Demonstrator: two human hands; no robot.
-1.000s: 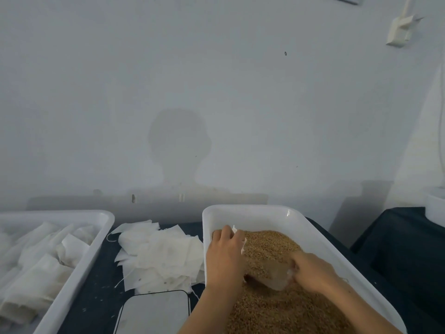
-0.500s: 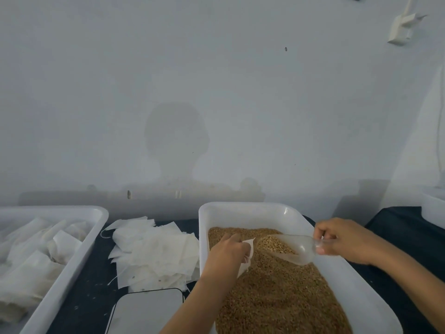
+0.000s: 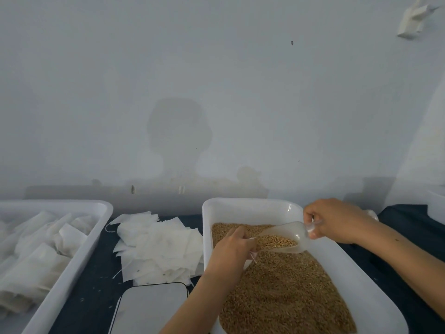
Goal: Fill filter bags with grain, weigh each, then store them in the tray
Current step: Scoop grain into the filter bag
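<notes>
A white bin [image 3: 240, 208] holds brown grain [image 3: 284, 292]. Over the grain my left hand [image 3: 232, 249] grips a small white filter bag [image 3: 252, 255], which is mostly hidden behind the fingers. My right hand [image 3: 334, 220] holds the handle of a clear plastic scoop [image 3: 281, 238] loaded with grain. The scoop is tilted, with its mouth at the bag by my left fingers. A white tray [image 3: 96, 227] at the left holds several filled bags [image 3: 48, 242].
A loose pile of empty filter bags [image 3: 159, 244] lies on the dark table between the tray and the bin. A flat scale [image 3: 151, 307] sits at the near edge, left of my left forearm. A white container [image 3: 437, 203] stands at the far right.
My right hand lifted the scoop out of the grain, full, and brought it leftward to the bag. My left hand kept the bag over the bin.
</notes>
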